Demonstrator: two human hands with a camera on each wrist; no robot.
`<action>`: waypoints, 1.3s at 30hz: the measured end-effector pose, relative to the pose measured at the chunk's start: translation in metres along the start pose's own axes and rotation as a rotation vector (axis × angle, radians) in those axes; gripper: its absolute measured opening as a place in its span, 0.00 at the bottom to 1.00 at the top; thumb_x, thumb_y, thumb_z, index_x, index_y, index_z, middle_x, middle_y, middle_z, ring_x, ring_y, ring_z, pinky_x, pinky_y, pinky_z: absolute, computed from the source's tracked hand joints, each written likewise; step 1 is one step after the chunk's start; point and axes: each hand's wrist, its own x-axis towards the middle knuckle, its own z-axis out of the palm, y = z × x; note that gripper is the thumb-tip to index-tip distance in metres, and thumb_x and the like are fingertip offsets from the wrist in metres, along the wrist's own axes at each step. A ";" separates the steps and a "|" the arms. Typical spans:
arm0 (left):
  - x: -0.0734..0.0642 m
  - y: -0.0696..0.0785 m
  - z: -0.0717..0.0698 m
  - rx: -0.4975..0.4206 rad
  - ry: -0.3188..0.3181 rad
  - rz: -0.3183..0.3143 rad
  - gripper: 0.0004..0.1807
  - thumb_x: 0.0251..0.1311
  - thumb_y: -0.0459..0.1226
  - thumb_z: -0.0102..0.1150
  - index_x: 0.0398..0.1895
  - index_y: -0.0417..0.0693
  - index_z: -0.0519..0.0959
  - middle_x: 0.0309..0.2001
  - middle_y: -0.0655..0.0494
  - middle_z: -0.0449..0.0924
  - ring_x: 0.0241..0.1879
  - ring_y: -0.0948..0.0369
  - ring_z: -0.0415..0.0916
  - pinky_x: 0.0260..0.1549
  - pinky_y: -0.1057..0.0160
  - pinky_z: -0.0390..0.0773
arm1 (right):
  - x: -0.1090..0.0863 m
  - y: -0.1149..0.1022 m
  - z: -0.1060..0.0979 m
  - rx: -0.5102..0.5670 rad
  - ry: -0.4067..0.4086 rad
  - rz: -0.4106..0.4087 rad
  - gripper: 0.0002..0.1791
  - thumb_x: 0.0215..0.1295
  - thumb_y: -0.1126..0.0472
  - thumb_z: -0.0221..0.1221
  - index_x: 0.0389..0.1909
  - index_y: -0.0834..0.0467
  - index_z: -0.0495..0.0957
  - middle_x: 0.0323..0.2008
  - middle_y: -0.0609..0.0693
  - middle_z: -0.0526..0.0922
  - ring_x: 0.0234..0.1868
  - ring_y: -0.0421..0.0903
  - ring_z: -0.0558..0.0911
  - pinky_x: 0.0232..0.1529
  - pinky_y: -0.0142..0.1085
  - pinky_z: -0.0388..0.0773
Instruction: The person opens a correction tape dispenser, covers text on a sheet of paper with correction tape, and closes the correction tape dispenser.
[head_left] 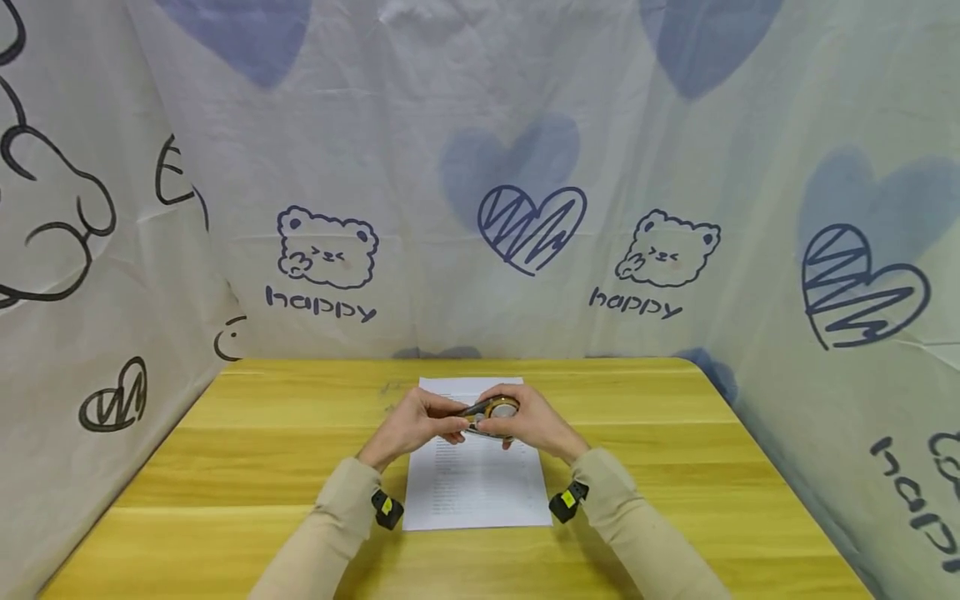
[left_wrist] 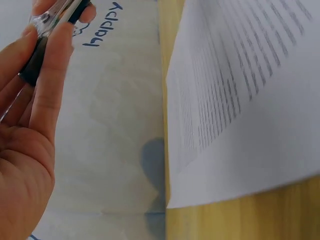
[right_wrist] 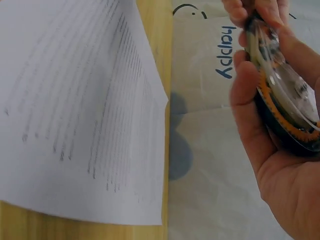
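A correction tape [head_left: 504, 409] with a clear rounded body is held up over a printed sheet of paper [head_left: 480, 492]. My right hand [head_left: 537, 423] grips its wide end, thumb on the near side and fingers behind. At the narrow, dark end, my left hand [head_left: 408, 428] pinches it between thumb and fingers. An orange toothed wheel shows inside the correction tape [right_wrist: 280, 107] in the right wrist view. The left wrist view has the left hand [left_wrist: 32, 130] with fingers around the dark end; part of this end is hidden by them.
The paper lies on a yellow wood-grained table [head_left: 262, 467], below both hands. A white cloth [head_left: 435, 275] printed with hearts and bears hangs behind the table and along its sides. Each wrist bears a small black device [head_left: 387, 508] with a yellow mark.
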 end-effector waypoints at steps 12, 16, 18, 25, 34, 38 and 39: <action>0.001 0.009 -0.006 -0.053 0.002 0.015 0.20 0.60 0.36 0.66 0.53 0.35 0.81 0.42 0.33 0.85 0.36 0.43 0.86 0.40 0.49 0.87 | -0.001 -0.001 -0.004 0.136 0.076 0.055 0.23 0.59 0.56 0.69 0.54 0.58 0.75 0.43 0.57 0.81 0.30 0.49 0.80 0.33 0.43 0.84; 0.002 0.009 -0.007 -0.030 -0.003 0.010 0.19 0.60 0.36 0.66 0.54 0.37 0.81 0.42 0.39 0.86 0.38 0.42 0.85 0.41 0.48 0.86 | -0.001 -0.002 -0.006 0.123 0.076 0.049 0.23 0.60 0.55 0.69 0.53 0.58 0.75 0.43 0.57 0.81 0.31 0.51 0.80 0.34 0.45 0.84; 0.003 0.009 -0.007 -0.037 0.002 0.013 0.19 0.60 0.36 0.66 0.53 0.36 0.81 0.42 0.39 0.86 0.38 0.44 0.86 0.43 0.46 0.85 | -0.002 -0.001 -0.006 0.136 0.085 0.052 0.23 0.60 0.55 0.69 0.53 0.58 0.75 0.44 0.57 0.81 0.35 0.57 0.81 0.38 0.52 0.84; 0.002 0.007 -0.004 -0.057 0.013 0.013 0.19 0.60 0.35 0.66 0.53 0.36 0.82 0.43 0.39 0.86 0.36 0.53 0.87 0.42 0.51 0.87 | -0.004 0.004 -0.004 0.179 0.099 0.055 0.26 0.58 0.54 0.70 0.55 0.58 0.75 0.47 0.61 0.80 0.42 0.67 0.79 0.46 0.65 0.79; -0.003 0.003 -0.012 -0.022 0.065 0.024 0.20 0.60 0.35 0.66 0.53 0.33 0.80 0.42 0.38 0.86 0.36 0.52 0.87 0.43 0.47 0.85 | -0.009 0.010 -0.014 0.162 0.208 0.083 0.28 0.58 0.57 0.70 0.58 0.58 0.74 0.46 0.61 0.82 0.30 0.49 0.82 0.40 0.50 0.85; -0.002 0.001 -0.014 0.076 0.083 0.030 0.17 0.62 0.36 0.65 0.53 0.40 0.82 0.42 0.42 0.86 0.38 0.46 0.86 0.41 0.48 0.86 | -0.009 0.011 -0.017 0.133 0.218 0.085 0.28 0.58 0.55 0.70 0.57 0.58 0.74 0.45 0.60 0.81 0.35 0.53 0.83 0.42 0.56 0.84; -0.002 0.000 -0.015 0.116 0.083 0.033 0.16 0.63 0.37 0.64 0.53 0.42 0.82 0.41 0.45 0.86 0.38 0.45 0.85 0.39 0.51 0.87 | -0.009 0.012 -0.017 0.122 0.220 0.087 0.28 0.57 0.54 0.70 0.57 0.57 0.75 0.45 0.60 0.81 0.34 0.53 0.83 0.41 0.56 0.84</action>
